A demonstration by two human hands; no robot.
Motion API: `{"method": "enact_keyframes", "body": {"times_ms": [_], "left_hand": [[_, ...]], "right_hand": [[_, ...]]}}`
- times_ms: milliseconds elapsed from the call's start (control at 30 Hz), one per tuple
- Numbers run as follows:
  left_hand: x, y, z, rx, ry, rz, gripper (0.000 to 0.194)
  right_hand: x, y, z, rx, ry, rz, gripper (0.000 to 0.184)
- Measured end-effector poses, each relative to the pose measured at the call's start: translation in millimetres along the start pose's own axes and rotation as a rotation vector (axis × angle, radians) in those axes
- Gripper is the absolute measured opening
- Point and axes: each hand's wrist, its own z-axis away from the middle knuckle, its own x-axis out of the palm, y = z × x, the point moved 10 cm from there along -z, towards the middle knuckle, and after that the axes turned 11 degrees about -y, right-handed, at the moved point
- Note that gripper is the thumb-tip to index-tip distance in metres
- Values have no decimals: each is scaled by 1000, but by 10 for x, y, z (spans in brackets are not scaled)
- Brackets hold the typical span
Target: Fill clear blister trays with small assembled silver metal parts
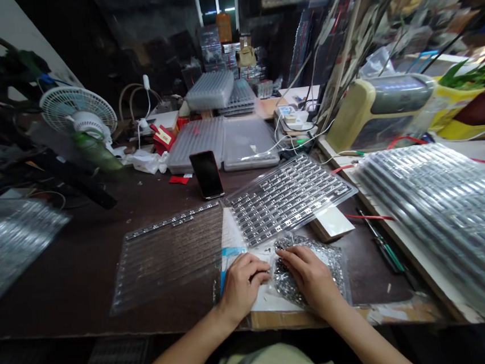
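A clear plastic bag of small shiny metal parts (289,283) lies near the table's front edge, on and beside a white paper sheet (260,303). My right hand (311,275) rests over the bag with its fingers curled and the fingertips together; what they pinch is too small to tell. Just left of the bag, my left hand (241,282) is closed above the paper, and anything between its fingers is hidden. Beyond my hands a clear tray filled with rows of metal parts (291,197) lies tilted. To the left is a ribbed clear tray (167,252) with parts only along its far edge.
A phone (206,175) stands upright behind the trays. A white box (332,222) sits under the filled tray's right side. A green-handled screwdriver (389,253) lies at the right. Stacked trays (443,214) fill the right side; others (12,238) lie far left. A fan (79,114) stands back left.
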Motion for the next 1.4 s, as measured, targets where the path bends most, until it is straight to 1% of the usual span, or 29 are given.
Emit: {"method": "enact_keyframes", "body": {"times_ms": [33, 100, 167, 200, 267, 333, 400, 467, 500, 567, 633, 667, 767, 833, 867, 933, 1000, 1100, 1167, 1233, 1267, 1300, 1333, 1400], "left_hand": [[-105, -14, -35, 2, 29, 0, 13], [-428, -124, -151, -19, 119, -38, 14], [-826, -367, -302, -99, 213, -119, 15], [-1022, -501, -376, -134, 255, -179, 12], [-1339, -790, -491, -223, 303, -324, 8], [-1521, -1055, -541, -296, 303, -437, 9], [-1605, -1244, -511, -340, 292, -511, 11], [-1653, -1335, -428, -363, 297, -564, 12], [-1673, -1343, -384, -371, 308, -587, 13], [-1683, -1287, -342, -370, 327, -616, 13], [-1597, -1156, -420, -327, 300, -597, 14], [-1509, -1078, -508, -294, 260, -568, 14], [-1169, -859, -866, -210, 122, -465, 14], [-1006, -773, -1087, -201, 90, -431, 14], [-954, -752, -1178, -204, 88, -420, 13], [-904, -745, -1304, -210, 87, -394, 10], [-925, -766, -1340, -218, 92, -354, 8], [-1054, -792, -1206, -234, 118, -272, 11], [-1129, -771, -1006, -235, 125, -206, 16], [-1113, -758, -744, -243, 90, -41, 24], [-1040, -779, -598, -264, 46, 139, 30], [-930, -793, -446, -295, -10, 310, 34], [-811, -796, -292, -331, -60, 437, 36], [-604, -786, -15, -393, -108, 565, 36]], "right_hand": [[-9, 2, -1, 1, 2, -23, 26], [-10, -18, -4, -1, -5, -81, 25], [30, -69, -15, 6, -32, -136, 21], [62, -103, -25, 17, -49, -153, 18], [138, -174, -51, 48, -77, -157, 15], [207, -238, -82, 78, -85, -128, 14], [267, -280, -112, 97, -86, -96, 13], [319, -293, -131, 105, -88, -79, 13], [342, -290, -136, 107, -90, -78, 13], [382, -272, -135, 109, -101, -88, 13], [412, -252, -128, 108, -113, -101, 13], [423, -247, -123, 105, -119, -105, 13], [433, -253, -113, 100, -122, -104, 12], [433, -270, -114, 105, -122, -91, 13], [436, -281, -117, 109, -124, -80, 13], [439, -299, -126, 111, -134, -52, 13], [407, -288, -128, 109, -127, -15, 13], [285, -200, -97, 99, -105, 93, 21], [238, -159, -58, 39, -147, 194, 25], [218, -142, -3, -35, -205, 292, 27], [211, -133, 26, -59, -227, 329, 28], [206, -126, 50, -71, -245, 356, 29], [206, -118, 69, -73, -259, 372, 28], [230, -109, 87, -64, -290, 383, 22]]}}
